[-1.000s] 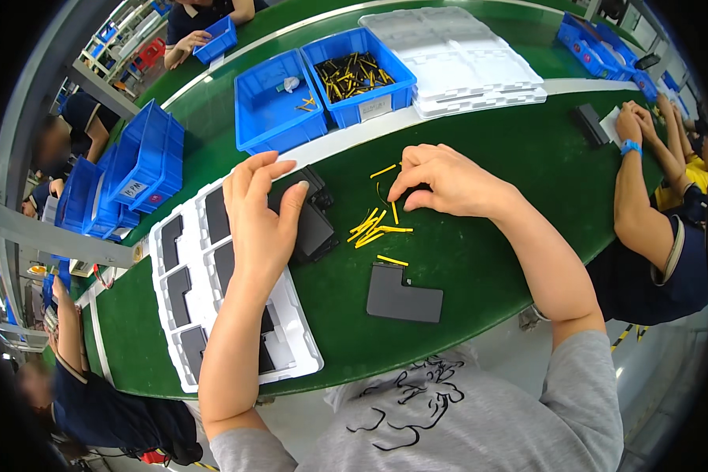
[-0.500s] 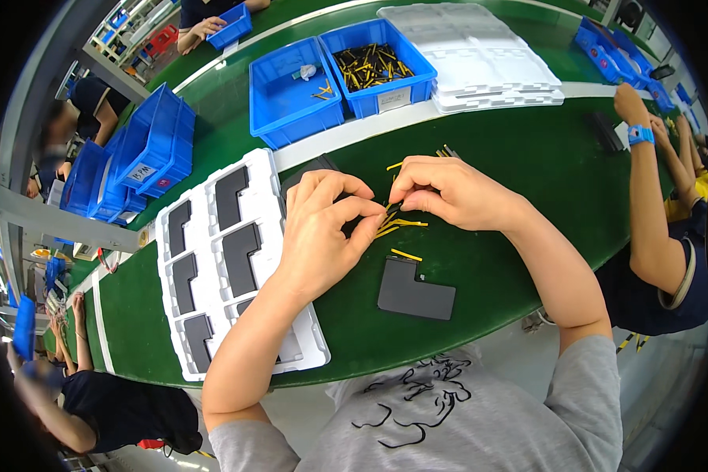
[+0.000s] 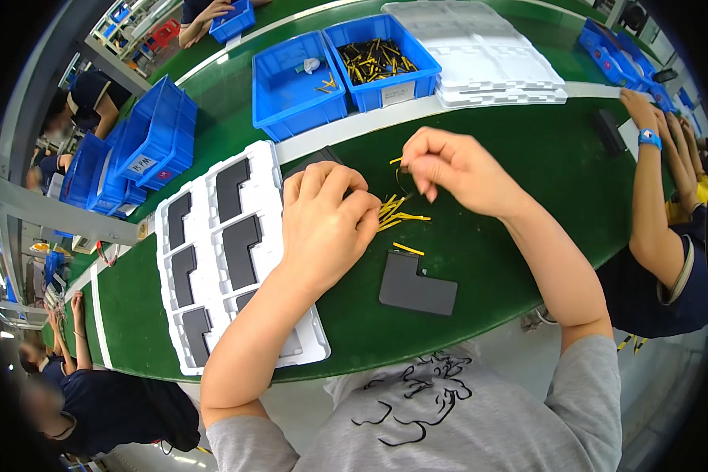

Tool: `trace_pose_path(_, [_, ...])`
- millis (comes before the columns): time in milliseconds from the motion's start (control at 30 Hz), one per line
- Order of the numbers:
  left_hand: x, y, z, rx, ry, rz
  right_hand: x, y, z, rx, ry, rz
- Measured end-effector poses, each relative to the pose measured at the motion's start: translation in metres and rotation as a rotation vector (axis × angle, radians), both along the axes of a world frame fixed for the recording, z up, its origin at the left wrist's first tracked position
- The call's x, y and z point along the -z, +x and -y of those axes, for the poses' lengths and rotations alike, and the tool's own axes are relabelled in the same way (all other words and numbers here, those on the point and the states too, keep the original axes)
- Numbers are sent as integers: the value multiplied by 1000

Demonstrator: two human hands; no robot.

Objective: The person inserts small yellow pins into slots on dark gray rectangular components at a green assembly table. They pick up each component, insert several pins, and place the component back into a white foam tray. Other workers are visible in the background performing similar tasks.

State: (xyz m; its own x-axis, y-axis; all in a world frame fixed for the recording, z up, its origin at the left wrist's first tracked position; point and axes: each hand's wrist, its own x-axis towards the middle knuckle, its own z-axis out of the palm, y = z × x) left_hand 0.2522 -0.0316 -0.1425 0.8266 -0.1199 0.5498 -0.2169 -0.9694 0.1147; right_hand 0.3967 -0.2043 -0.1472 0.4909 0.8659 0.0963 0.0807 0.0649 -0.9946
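My left hand [image 3: 326, 212] is closed, thumb and fingertips together beside a loose bunch of thin yellow strips [image 3: 393, 216]; whatever it pinches is hidden. To its right, my right hand [image 3: 456, 169] is raised with curled fingers close together. A thin dark curved strand [image 3: 401, 181] shows by its fingertips, too fine to name. Near the table's front edge lies a flat, dark grey L-shaped block [image 3: 417, 287], with a yellow strip [image 3: 409, 249] along its top end. Another dark block [image 3: 313, 160] is partly covered by my left hand.
At left, a white moulded tray [image 3: 271, 177] holds several dark L-shaped blocks. Beyond are a blue bin [image 3: 291, 126] with few strips and a blue bin [image 3: 417, 86] full of black-and-yellow strips. White trays [image 3: 488, 59] are stacked beside them. Co-workers sit left and right.
My right hand has moved up and right, away from my left hand. My left hand's fingers have drawn closer together. The L-shaped block stays in place.
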Motion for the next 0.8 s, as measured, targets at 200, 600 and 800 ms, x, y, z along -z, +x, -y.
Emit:
trace_pose_path(200, [-24,-13,7,120,102,-248,-11,8,6,95,-17,157])
trace_pose_path(600, [-25,-24,25,263,90,-572,-9,-3,5,54,26,45])
trace_pose_path(800, [-26,-24,25,296,-297,-628,-11,-1,6,62,10,27])
